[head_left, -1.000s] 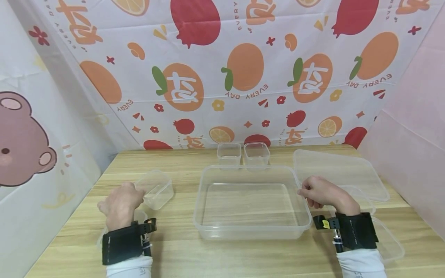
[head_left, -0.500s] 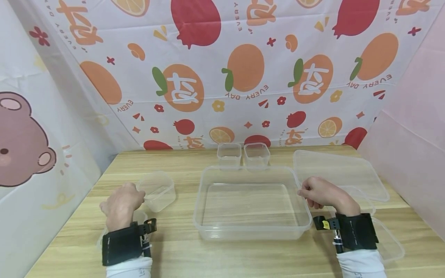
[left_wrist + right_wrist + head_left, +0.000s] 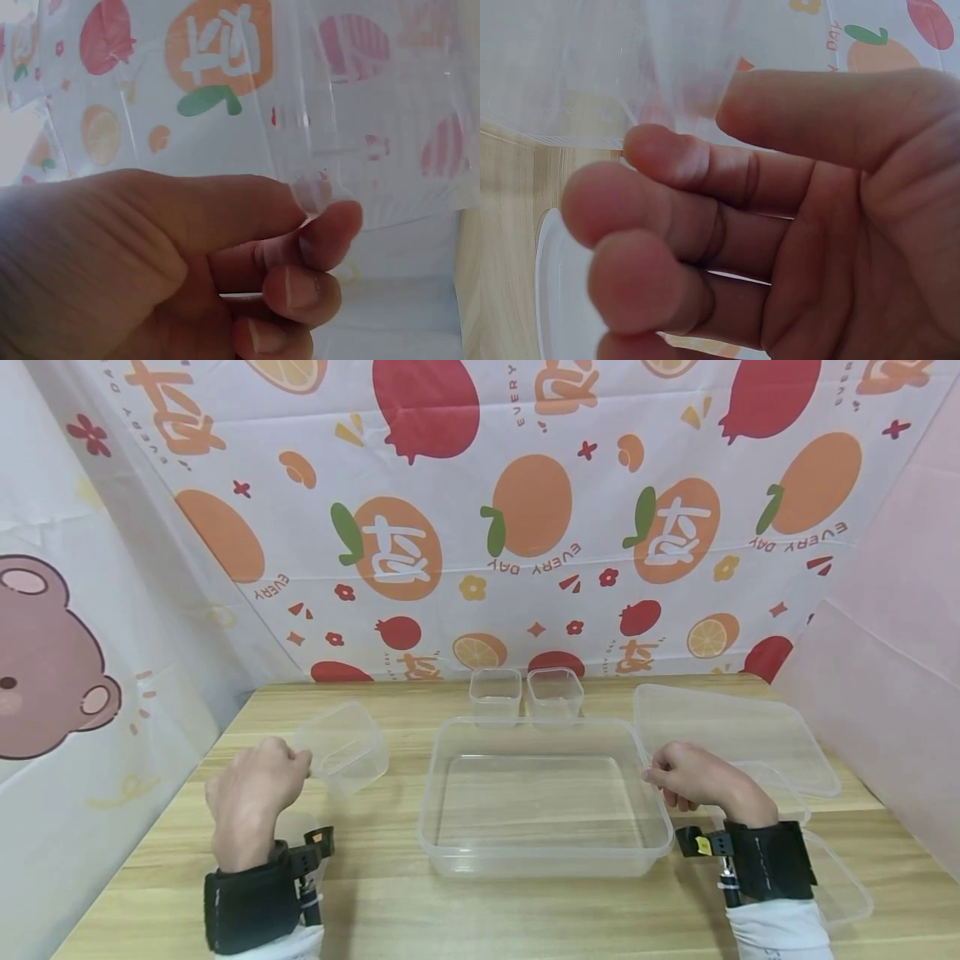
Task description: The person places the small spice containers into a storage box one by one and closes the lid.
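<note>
My left hand [image 3: 255,785] pinches the rim of a small clear plastic container [image 3: 356,747] between thumb and forefinger. The container is tilted, and its see-through wall [image 3: 382,112] fills the upper right of the left wrist view. At the middle of the table stands a large clear rectangular container [image 3: 543,864], with nothing visible inside. My right hand [image 3: 693,777] grips the right rim of that container with thumb and forefinger. In the right wrist view its cloudy wall [image 3: 577,82] runs up to the fingertips, while the other fingers curl loosely below.
Two small clear containers, one on the left [image 3: 495,689] and one on the right [image 3: 555,693], stand behind the large one. A large flat lid [image 3: 727,727] lies at the back right. Smaller clear lids lie around the right forearm, one nearer the front [image 3: 840,881]. A printed cloth [image 3: 465,527] hangs behind the table [image 3: 450,927].
My left hand has risen slightly, raising the small container and tilting it more. The right hand and the large container have stayed in place.
</note>
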Motion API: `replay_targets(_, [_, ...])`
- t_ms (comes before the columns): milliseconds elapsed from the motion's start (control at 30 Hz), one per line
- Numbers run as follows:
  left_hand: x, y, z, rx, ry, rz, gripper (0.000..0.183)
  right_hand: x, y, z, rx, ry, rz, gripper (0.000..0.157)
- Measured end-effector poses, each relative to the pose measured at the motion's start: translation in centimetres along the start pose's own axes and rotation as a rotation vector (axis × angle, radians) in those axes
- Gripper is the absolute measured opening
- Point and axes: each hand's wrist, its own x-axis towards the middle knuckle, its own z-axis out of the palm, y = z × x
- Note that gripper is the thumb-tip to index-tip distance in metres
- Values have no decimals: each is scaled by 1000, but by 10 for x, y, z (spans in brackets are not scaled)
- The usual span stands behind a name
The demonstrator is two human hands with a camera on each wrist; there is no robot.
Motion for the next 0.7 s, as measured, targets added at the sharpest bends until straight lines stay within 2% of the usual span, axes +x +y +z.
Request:
replay_targets(300, [-2, 5, 2, -72, 42, 98, 46, 0, 1, 1, -8, 8, 0, 24])
replay_targets(700, [0, 17, 4, -106, 102, 166, 45, 0, 1, 1, -3, 8, 8, 22])
